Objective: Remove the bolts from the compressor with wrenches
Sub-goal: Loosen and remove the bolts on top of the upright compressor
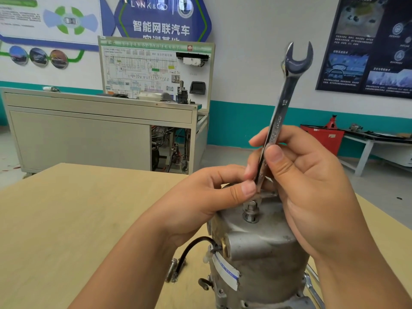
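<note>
Compressor (263, 253) stands upright on the bench (66, 219), its bolt (251, 211) poking up from the top, directly below both hands. Right hand (312, 186) pinches the wrench (287, 94), held nearly upright, open end up; left hand (196, 201) pinches its lower end just above the bolt.

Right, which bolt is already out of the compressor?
The loose bolt lying on the table beside the black cable; the other bolt stands in the compressor top.

The bare left forearm (133, 264) and right forearm (359, 277) stretch from the near edge toward the middle. The left hand (198, 201) pinches the low end of the wrench (286, 94) with thumb and curled fingers; the right hand (312, 188) grips its shaft higher, thumb in front.
</note>
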